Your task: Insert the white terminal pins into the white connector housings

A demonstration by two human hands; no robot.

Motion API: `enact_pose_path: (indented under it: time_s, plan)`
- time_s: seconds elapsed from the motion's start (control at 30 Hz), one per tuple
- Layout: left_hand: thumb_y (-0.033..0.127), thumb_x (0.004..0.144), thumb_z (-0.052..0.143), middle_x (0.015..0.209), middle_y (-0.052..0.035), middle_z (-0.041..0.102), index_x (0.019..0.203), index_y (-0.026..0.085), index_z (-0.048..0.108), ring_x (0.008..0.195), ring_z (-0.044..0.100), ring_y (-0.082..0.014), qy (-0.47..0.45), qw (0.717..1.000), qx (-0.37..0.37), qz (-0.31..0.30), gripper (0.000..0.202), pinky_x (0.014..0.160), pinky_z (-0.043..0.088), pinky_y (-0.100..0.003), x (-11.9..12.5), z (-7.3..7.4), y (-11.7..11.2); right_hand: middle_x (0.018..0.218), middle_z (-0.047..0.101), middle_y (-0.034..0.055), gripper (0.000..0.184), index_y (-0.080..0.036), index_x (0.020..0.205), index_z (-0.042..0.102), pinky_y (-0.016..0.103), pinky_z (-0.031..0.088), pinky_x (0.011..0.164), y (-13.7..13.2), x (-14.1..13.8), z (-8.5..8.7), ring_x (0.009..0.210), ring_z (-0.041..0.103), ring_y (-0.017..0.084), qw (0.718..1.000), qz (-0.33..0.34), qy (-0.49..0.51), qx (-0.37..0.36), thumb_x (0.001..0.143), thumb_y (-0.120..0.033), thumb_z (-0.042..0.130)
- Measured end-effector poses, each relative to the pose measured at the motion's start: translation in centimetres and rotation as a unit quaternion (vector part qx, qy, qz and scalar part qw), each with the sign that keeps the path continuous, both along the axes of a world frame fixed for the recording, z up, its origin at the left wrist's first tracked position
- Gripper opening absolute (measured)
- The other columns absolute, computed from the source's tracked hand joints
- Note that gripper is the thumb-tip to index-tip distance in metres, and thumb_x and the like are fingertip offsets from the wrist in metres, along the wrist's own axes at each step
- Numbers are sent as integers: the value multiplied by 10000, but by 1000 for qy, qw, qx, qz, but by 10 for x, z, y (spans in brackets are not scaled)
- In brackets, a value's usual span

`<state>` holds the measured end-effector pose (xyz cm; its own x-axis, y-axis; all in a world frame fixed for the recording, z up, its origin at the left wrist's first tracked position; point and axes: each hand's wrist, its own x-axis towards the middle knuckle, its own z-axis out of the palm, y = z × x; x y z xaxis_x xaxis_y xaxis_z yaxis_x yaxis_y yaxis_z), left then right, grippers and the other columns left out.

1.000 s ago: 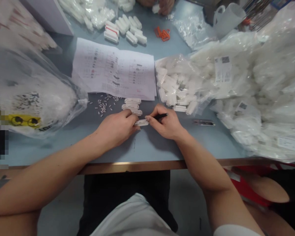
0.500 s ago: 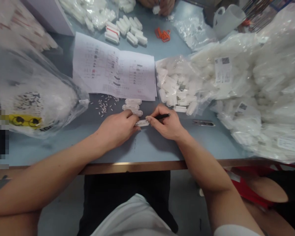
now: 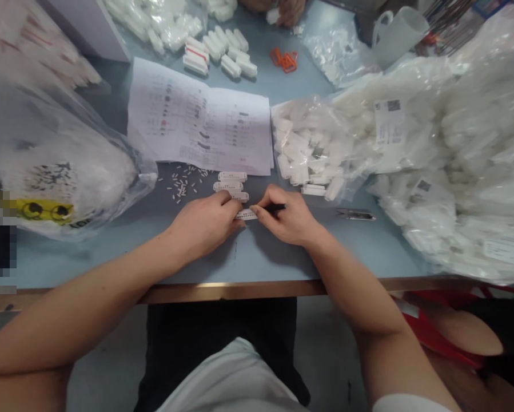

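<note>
My left hand (image 3: 204, 222) rests its fingertips on a white perforated plastic strip (image 3: 246, 214) lying on the blue-grey table (image 3: 257, 257). My right hand (image 3: 289, 217) pinches a black pen (image 3: 276, 209) at the strip's right end, so the pen's tip is hidden by my fingers. Just above my left fingers, several similar white strips (image 3: 232, 177) lie in a short stack. Tiny white pieces (image 3: 180, 184) are scattered to their left, below a printed paper sheet (image 3: 199, 117).
Bulging plastic bags of white parts (image 3: 312, 143) crowd the right, and a large bag (image 3: 63, 166) sits at left. Small snips (image 3: 355, 215) lie right of my right hand. A co-worker's hands (image 3: 282, 10) work at the far side, near white parts and orange clips (image 3: 285, 59).
My right hand has shifted slightly left along the strip, and the pen now lies lower and flatter. My left hand and the strip have barely moved.
</note>
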<state>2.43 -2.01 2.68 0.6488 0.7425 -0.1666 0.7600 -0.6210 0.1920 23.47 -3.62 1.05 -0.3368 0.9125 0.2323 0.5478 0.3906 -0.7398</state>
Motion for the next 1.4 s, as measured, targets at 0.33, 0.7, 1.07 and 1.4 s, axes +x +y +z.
enact_pose_path:
  time_s: [0.33, 0.7, 1.07, 1.4]
  plan:
    - [389, 974, 523, 1039, -118, 653, 1145, 143, 664, 843, 685, -249, 0, 1000, 10, -14, 331, 647, 514, -325, -1, -1, 0, 668, 592, -15, 226, -213, 723, 605, 282, 409, 616, -1, 1, 0, 629, 527, 125, 996, -43, 62, -36, 882, -367, 652]
    - [376, 967, 536, 1024, -128, 656, 1120, 136, 665, 854, 684, -263, -17, 1000, -4, -8, 312, 662, 530, -350, 0, -2, 0, 655, 592, -17, 233, -215, 721, 575, 276, 412, 616, -1, 0, 1, 629, 529, 126, 997, -33, 44, -47, 885, -367, 640]
    - [392, 967, 533, 1007, -127, 655, 1140, 136, 661, 862, 683, -264, -9, 1000, 0, -9, 335, 665, 527, -337, -1, 0, 0, 666, 588, -20, 207, -221, 750, 534, 278, 374, 606, 3, -4, 1, 613, 508, 124, 999, -25, -1, -31, 886, -357, 612]
    - [380, 969, 530, 1009, -124, 652, 1135, 134, 658, 844, 684, -264, -11, 1000, 2, -14, 324, 655, 526, -349, 0, -1, 0, 665, 583, -26, 232, -215, 733, 592, 277, 398, 603, -1, -1, -1, 616, 521, 118, 995, -49, 67, -59, 883, -381, 652]
